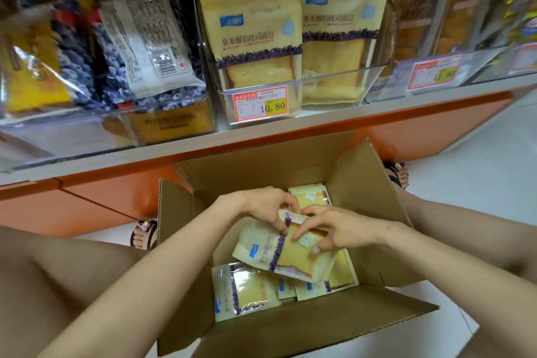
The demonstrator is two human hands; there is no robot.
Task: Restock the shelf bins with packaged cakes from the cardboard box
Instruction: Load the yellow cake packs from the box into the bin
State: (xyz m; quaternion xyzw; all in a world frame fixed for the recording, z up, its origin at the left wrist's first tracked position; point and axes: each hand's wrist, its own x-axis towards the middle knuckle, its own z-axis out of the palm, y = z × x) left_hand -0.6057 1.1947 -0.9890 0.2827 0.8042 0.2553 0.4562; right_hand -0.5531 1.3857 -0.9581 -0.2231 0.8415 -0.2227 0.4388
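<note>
Head view, hands: left hand [267, 206] and right hand [334, 229] both pinch one end of a cake pack [279, 253], fingers curled on it.
Pack spot: tilted, just above other packs [244, 291] inside the cardboard box [261, 166].
Slip risk: the wrap looks slick, so it could slide out and drop back.
Box edges: side walls [369, 212] stand close; the pack could snag going up.
Up above: the shelf bin [319, 78] looks nearly full, so cakes could get squashed.

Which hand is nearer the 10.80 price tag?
Left. The left hand sits straight below the price tag, pinching the cake pack; the right hand grips it lower, further right.
</note>
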